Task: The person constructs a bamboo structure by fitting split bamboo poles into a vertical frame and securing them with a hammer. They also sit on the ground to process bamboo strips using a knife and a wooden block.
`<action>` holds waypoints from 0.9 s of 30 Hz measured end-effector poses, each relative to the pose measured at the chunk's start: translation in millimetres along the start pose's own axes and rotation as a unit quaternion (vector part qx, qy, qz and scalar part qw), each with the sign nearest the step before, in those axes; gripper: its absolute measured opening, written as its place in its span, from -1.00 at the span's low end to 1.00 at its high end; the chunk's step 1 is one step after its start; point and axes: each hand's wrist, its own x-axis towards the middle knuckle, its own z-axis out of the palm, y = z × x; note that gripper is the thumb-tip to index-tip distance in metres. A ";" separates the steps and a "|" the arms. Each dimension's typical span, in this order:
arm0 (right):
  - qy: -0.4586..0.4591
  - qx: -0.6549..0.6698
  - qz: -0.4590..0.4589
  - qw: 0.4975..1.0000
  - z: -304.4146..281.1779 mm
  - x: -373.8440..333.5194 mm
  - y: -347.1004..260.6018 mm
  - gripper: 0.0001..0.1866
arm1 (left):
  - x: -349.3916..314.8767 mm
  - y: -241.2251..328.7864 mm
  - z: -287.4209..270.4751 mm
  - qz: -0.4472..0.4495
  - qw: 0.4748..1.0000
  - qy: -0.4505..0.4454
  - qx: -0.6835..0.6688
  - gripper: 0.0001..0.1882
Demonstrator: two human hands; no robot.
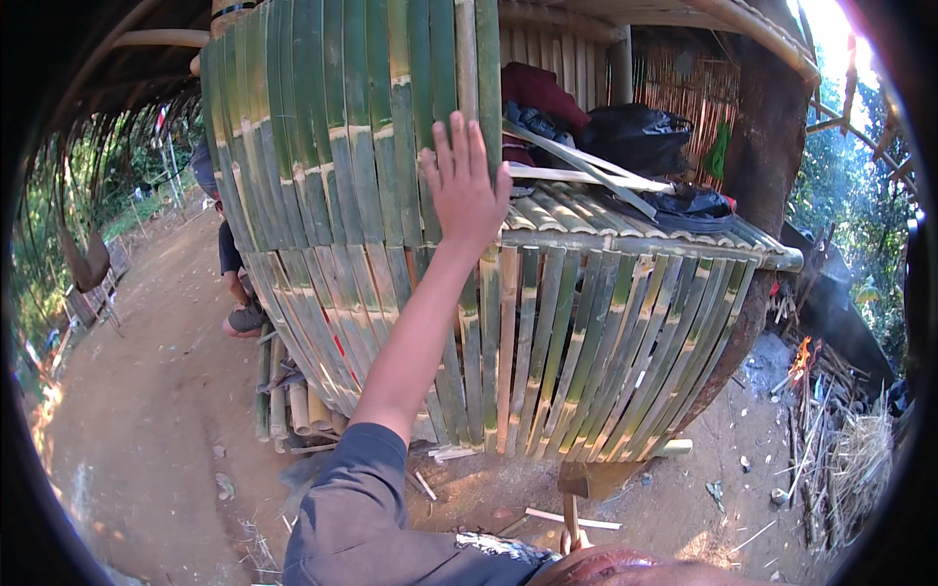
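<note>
My left hand (467,190) lies flat against the upright green bamboo slats (362,137), its fingers stretched out and slightly spread near the wall's right corner post. Low in the view, my right hand (578,543) is mostly hidden behind my body; its fingers are round the wooden handle (570,513) of a short tool with a broad brown head (591,479). Whether that head is wood or metal I cannot tell. Shorter bamboo slats (606,352) form the lower wall in front of me.
Black plastic bags (640,137), dark red cloth (542,98) and loose bamboo strips (586,166) lie on the bamboo platform (557,217). A small fire (802,359) burns by sticks at right. Someone (239,283) sits behind the wall's left side. Bamboo poles (293,405) lie below.
</note>
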 end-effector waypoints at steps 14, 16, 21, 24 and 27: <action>-0.012 0.032 0.082 0.996 -13.3 6.8 10.8 -0.69 | 31.2 22.5 28.7 0.000 0.994 -0.022 0.107 -0.19; -0.021 0.036 0.076 0.996 -13.1 7.3 11.0 -0.67 | 35.5 21.2 27.3 0.001 0.991 -0.017 0.132 -0.19; 0.021 0.038 0.078 0.996 -10.1 -3.7 4.2 -0.74 | 27.7 29.7 40.4 -0.004 0.992 -0.020 0.122 -0.14; 0.070 0.086 0.002 0.994 -3.4 -7.7 2.2 -0.76 | 14.1 24.2 13.5 -0.027 0.994 0.023 -0.104 -0.10; 0.008 0.028 0.084 0.996 -20.0 -13.6 -9.3 -0.74 | -26.2 -1.2 -13.7 -0.149 0.981 0.096 -0.073 -0.09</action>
